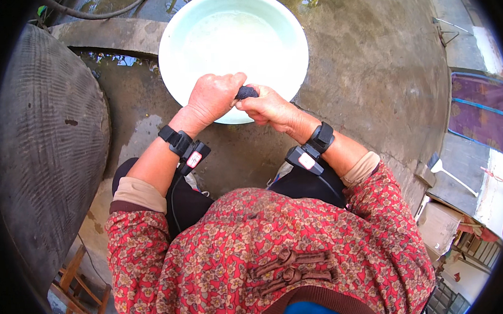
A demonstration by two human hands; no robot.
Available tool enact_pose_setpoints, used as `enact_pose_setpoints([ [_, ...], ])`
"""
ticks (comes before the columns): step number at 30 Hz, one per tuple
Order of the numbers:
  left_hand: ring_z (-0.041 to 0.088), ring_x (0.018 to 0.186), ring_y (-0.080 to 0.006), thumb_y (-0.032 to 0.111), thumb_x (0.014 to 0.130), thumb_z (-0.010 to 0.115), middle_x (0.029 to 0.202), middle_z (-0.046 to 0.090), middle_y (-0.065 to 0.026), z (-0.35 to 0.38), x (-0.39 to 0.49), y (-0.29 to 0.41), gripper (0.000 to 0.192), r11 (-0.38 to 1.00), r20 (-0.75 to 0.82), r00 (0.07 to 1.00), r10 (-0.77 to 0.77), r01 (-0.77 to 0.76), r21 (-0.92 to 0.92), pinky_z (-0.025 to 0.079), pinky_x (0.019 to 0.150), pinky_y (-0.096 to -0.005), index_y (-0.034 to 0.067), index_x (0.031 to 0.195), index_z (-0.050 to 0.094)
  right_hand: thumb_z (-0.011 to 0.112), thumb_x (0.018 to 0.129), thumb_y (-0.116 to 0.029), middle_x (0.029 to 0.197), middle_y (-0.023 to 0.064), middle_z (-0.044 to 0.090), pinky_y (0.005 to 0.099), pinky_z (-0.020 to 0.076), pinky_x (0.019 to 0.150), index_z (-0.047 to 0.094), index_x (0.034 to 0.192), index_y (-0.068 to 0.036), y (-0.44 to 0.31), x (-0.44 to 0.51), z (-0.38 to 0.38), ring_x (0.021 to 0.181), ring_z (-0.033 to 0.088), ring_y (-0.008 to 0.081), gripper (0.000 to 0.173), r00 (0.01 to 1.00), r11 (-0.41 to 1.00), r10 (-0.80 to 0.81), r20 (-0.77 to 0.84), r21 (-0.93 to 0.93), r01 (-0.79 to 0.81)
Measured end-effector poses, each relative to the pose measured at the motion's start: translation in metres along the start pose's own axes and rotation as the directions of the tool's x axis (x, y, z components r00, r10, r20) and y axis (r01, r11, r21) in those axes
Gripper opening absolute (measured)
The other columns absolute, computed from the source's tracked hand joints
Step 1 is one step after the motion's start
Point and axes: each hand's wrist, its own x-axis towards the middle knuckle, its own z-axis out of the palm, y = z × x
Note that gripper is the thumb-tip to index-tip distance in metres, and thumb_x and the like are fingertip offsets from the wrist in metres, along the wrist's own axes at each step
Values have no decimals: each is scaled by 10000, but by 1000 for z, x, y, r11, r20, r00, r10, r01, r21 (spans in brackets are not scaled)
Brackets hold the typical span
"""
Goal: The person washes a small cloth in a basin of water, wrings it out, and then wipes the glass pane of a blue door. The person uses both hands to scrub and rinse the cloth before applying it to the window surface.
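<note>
A bundle of dark, wet-looking cloth [246,93] is gripped between my two hands over the near part of a pale green basin [169,63]. My left hand [216,94] closes round its left end, knuckles up. On the right end, my right hand [270,107] pinches it between thumb and curled fingers. The part of the cloth inside my hands is hidden. The basin stands on the wet concrete ground; its inside is bright, and how much water it holds cannot be told. A black strap with a small device sits on each wrist.
A large grey, ridged rounded object [56,119] fills the left side, beside a low concrete edge [115,36] and a hose [102,15]. A wooden chair [78,291] is at lower left. To the right are a white-handled brush [454,177] and a cardboard box [439,224].
</note>
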Motion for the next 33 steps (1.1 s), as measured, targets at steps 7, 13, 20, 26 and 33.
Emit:
enact_pose_setpoints([
  [7,636,701,-260,190,722,658,807,639,-94,-16,13,8,391,992,95,990,-105,111,-58,503,601,-364,179,1107,591,686,746,-152,695,-14,505,205,337,452,528,1018,-51,-12,14,-18,520,428,57,330,980,979,-194,-51,-71,190],
  [13,639,720,-252,132,731,644,820,639,-77,-21,17,6,378,937,74,955,-286,296,-188,500,618,-355,165,1101,570,688,774,-241,951,80,577,291,475,746,482,1192,-18,-20,15,-41,875,576,169,516,975,974,-220,23,-42,221],
  [20,472,493,-64,108,812,589,630,530,5,-32,26,-6,171,-75,452,639,-622,526,-847,374,419,-203,58,972,552,667,775,-195,1238,177,489,375,431,911,444,1268,-22,-21,21,-44,1062,545,297,568,608,419,-763,-219,-884,208],
  [26,411,423,-61,148,832,575,602,493,16,-28,21,4,117,-421,695,607,-386,554,-718,330,378,-193,83,922,537,702,618,-88,1261,139,475,383,404,913,511,1235,-138,-20,16,-10,1124,496,281,647,315,-229,-895,316,-931,284],
  [33,385,398,-39,143,819,583,593,494,13,-28,18,15,99,-105,730,609,-310,741,-663,267,344,-190,86,868,518,697,642,-114,959,80,604,354,467,766,546,1132,-133,-16,21,-14,892,601,257,513,630,-45,-768,116,-991,128],
])
